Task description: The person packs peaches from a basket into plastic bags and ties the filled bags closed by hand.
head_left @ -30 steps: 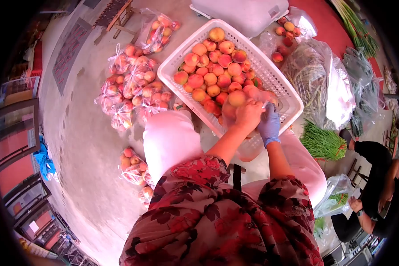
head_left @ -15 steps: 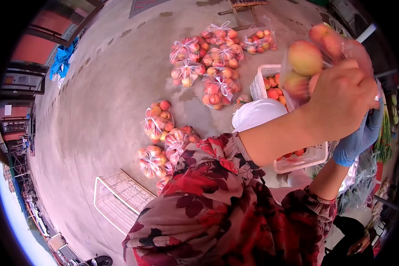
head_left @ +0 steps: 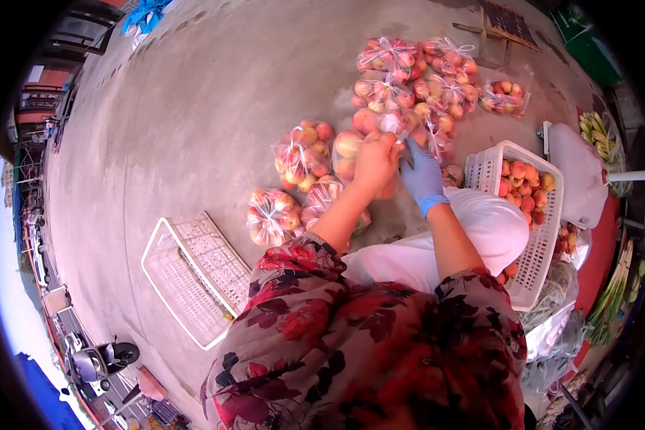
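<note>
A clear plastic bag of peaches (head_left: 347, 145) hangs in front of me, above the concrete floor. My left hand (head_left: 377, 163), bare, is closed on the gathered neck of the bag. Close beside it is my right hand (head_left: 423, 176) in a blue glove, its fingers closed at the bag's top; the exact grip is partly hidden. Tied bags of peaches (head_left: 299, 156) stand on the floor just left of my hands, with several more tied bags (head_left: 448, 97) beyond them.
To the right stands a white plastic crate (head_left: 548, 251) holding loose peaches. An empty white crate (head_left: 193, 279) lies at the left. A wooden stool (head_left: 509, 29) is at the back. Green vegetables (head_left: 613, 301) lie at the far right; a scooter (head_left: 100, 362) is at lower left.
Both my hands and the held bag of peaches have moved from the far right to the middle, beside the tied bags. The view has turned to the right.
</note>
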A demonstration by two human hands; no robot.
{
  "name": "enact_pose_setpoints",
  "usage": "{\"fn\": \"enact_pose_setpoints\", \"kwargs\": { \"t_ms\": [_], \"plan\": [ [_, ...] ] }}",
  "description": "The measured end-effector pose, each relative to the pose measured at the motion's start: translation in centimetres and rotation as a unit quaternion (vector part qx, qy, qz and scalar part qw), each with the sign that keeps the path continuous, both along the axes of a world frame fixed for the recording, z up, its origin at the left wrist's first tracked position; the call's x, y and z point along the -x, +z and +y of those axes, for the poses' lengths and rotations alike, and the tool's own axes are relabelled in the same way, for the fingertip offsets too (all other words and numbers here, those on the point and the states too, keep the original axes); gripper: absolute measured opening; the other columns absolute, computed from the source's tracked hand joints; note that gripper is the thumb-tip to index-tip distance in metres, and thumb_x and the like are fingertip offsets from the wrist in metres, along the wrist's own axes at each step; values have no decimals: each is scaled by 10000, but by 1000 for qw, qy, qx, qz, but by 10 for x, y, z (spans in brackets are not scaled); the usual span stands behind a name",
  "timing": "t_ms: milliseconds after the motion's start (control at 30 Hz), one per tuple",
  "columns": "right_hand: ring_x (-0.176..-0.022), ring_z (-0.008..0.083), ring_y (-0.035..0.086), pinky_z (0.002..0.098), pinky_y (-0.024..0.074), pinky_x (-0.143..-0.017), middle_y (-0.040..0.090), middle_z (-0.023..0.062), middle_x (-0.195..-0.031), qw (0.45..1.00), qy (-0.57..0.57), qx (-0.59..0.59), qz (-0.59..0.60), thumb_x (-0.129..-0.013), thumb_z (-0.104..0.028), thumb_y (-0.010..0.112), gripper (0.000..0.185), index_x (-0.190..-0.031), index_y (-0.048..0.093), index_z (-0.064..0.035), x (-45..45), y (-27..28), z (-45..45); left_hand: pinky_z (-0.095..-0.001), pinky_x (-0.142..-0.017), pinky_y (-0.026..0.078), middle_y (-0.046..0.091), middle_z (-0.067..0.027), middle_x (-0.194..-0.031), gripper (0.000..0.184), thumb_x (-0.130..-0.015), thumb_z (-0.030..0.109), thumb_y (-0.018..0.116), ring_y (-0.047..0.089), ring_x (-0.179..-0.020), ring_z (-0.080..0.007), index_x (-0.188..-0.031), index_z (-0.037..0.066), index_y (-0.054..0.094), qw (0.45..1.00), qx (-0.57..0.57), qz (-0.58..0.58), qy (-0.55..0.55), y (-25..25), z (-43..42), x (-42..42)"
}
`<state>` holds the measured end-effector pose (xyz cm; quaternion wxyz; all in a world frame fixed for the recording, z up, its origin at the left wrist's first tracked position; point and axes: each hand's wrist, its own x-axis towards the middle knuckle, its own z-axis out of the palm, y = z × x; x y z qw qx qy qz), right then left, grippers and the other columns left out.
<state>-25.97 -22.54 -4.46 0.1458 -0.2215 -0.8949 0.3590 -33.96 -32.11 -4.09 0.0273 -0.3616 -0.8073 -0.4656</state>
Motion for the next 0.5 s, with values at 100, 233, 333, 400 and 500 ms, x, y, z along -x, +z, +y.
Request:
{"fn": "enact_pose_setpoints", "kwargs": {
  "t_ms": [100,233,333,400,500],
  "plan": [
    [-865,358,561,417,447,-755,590,193,-930,995,92,12,-27,-758,-186,546,378,-1107,520,-44,10,-31,-22,-423,-576,405,528,-166,-676,146,-714,120,631,522,-666,-343,-711,17,528,997,26,-39,59,-41,-49,0],
    [-863,355,561,418,447,-752,585,202,-930,966,200,96,-130,-757,-201,543,376,-1108,531,-68,27,-39,-43,-433,-565,401,522,-171,-654,159,-736,134,620,518,-644,-350,-705,15,520,987,61,-102,112,-52,-101,-6],
    [-861,350,564,418,448,-750,588,196,-936,936,261,95,-216,-762,-227,533,357,-1088,551,-84,28,-31,-69,-445,-561,408,523,-183,-645,179,-759,154,602,523,-632,-366,-697,15,507,979,83,-123,141,-43,-136,-11],
    [-862,350,564,419,448,-747,591,191,-941,919,305,114,-221,-767,-244,525,337,-1065,565,-91,29,-25,-90,-444,-548,407,524,-183,-639,185,-765,160,598,525,-621,-367,-693,17,505,975,82,-136,156,-39,-156,-14],
    [-831,292,593,358,460,-725,596,181,-943,929,306,81,-191,-788,-184,541,342,-1107,546,-61,29,-27,-105,-444,-528,403,519,-180,-613,194,-778,173,591,525,-587,-365,-694,20,505,977,83,-114,160,-36,-176,-20]
  ]
}}
